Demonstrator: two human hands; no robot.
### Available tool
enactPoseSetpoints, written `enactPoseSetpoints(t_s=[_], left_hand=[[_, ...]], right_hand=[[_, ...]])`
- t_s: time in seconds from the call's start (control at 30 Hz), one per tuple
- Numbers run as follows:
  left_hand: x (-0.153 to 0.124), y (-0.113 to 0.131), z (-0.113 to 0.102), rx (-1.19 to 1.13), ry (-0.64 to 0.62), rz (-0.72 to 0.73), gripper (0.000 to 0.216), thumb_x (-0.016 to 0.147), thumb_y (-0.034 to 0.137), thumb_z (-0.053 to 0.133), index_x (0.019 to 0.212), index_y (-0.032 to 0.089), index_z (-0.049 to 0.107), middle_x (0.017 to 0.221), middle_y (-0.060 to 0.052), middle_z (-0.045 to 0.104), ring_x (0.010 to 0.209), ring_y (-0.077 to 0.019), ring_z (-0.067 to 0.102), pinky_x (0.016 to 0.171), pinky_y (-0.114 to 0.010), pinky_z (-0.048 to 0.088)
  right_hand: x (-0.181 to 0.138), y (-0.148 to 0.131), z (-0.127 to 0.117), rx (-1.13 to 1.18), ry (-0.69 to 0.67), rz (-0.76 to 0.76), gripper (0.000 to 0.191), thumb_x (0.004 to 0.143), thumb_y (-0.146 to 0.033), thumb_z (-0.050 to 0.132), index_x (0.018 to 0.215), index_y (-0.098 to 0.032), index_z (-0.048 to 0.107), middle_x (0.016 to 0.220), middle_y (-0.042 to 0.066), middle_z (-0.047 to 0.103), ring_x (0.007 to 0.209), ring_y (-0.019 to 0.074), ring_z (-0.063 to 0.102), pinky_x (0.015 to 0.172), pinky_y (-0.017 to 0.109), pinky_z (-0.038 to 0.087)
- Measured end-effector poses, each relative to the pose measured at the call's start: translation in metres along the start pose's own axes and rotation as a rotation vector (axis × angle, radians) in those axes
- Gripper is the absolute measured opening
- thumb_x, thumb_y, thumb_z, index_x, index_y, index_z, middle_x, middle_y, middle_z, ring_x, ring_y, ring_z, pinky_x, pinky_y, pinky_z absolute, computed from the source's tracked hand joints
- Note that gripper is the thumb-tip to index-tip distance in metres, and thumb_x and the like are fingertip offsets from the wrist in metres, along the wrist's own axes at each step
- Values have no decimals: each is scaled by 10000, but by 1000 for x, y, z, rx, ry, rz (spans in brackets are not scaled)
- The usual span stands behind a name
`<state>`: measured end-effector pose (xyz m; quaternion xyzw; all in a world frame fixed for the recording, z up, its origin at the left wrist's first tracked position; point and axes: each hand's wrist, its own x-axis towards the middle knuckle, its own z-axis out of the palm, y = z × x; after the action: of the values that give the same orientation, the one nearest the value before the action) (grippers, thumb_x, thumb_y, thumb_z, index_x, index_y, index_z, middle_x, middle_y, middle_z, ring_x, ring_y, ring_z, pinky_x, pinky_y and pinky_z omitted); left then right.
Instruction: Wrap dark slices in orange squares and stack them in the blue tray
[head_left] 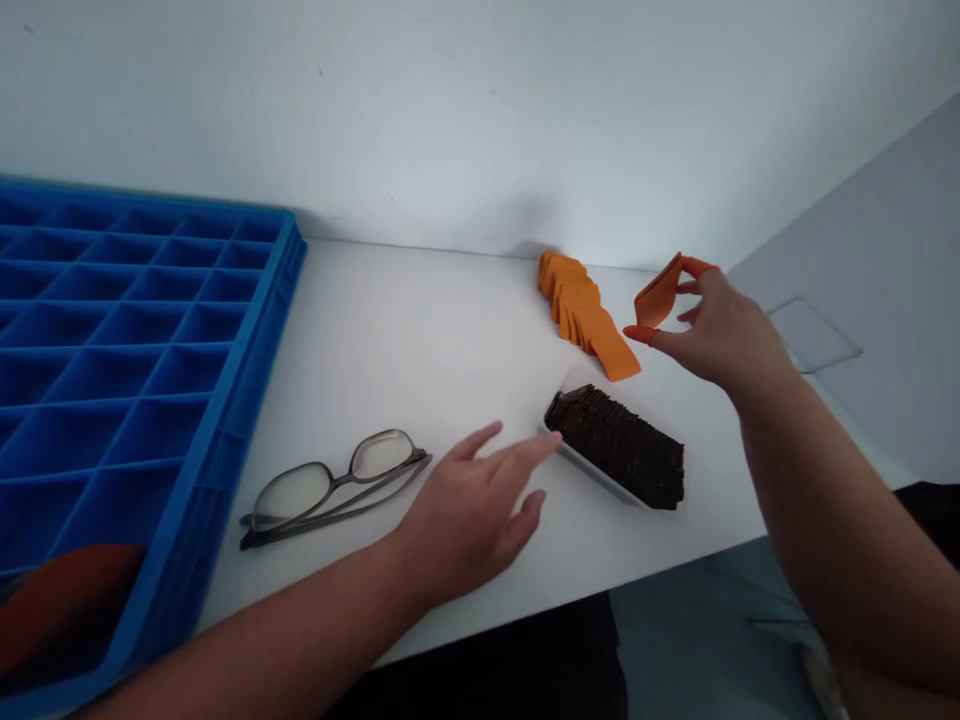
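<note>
My right hand [720,325], with orange covers on the thumb and index fingertips, pinches a flat orange sleeve-like piece [658,293] above the table. Just left of it, a fanned row of similar orange pieces [577,305] lies on the white surface. My left hand [480,505] is open, fingers apart, with nothing visible in it. Its index fingertip is at the left end of a white tray [604,478]; whether it touches cannot be told. Thin dark pieces [622,445], packed in a slanting row, fill that tray.
A blue crate [259,370] divided into many compartments stands at the left, with a blurred reddish-orange item [75,600] in its near corner. Eyeglasses [337,485] lie between crate and left hand. The white wall [420,120] borders the table's back.
</note>
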<state>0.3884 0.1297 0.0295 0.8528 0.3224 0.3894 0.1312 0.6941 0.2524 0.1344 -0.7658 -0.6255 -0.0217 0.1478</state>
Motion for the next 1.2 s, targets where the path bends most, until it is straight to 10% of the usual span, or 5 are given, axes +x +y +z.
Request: enactPoseSetpoints(t_s=[0.3,0.77,1.2], left_hand=[[-14,28,7,108,40,268,398,923,164,635,1321,142,648,1227,-54,801,658,-127,703,889,-395,606],[-13,12,10,287,-186,92,426,1030,284,518,1439,168,541,1555,-140,594,1273,-223,701,1129,-475,403],[-6,10,3,220,-134,31,568,1020,329,557,1537,131,430,1626,-197,498,1335,-269,662,1098,-474,517]], right_hand=[[6,13,16,-77,-64,196,956,657,-762,745,1368,-186,468,1401,201,637,1212,440,650,1011,639,519],[-2,16,26,-39,-59,195,1023,666,-757,743,1425,-171,388,1395,264,607,1266,505,606,1037,683,481],[-39,-5,5,343,107,-88,928,687,-694,790,1435,-301,405,1570,119,489,1313,345,611,1044,549,569]])
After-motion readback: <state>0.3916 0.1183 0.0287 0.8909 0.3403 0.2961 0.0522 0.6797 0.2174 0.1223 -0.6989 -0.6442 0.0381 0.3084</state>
